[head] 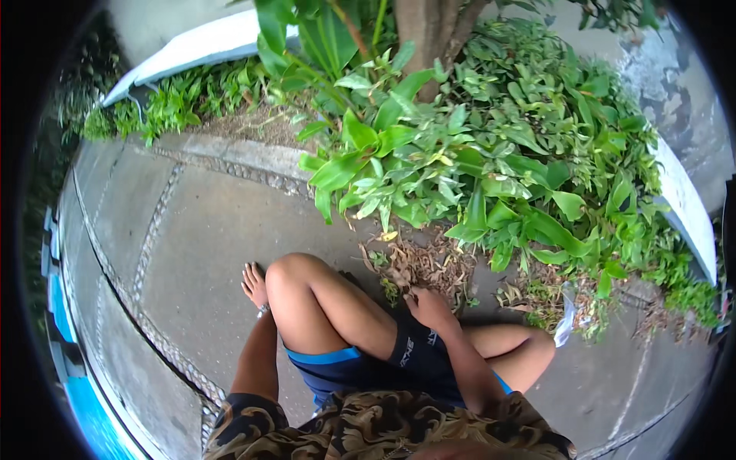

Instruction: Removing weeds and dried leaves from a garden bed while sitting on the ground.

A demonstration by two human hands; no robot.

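My left hand is beside my raised left knee, its fingers apart over the grey concrete paving. Nothing is in it, and a band circles its wrist. Between my legs, my right hand is at the near edge of a heap of dry brown leaves, fingers curled downward. Its fingertips are partly hidden, so whether they pinch any leaves cannot be made out. A small yellow-green sprig lies just left of those fingers.
Broad-leaved green plants overhang the heap, around a tree trunk. A concrete curb borders the bed at left. Beyond my right knee lies a crumpled translucent plastic piece among plant litter. Pebble-filled strips cross the paving.
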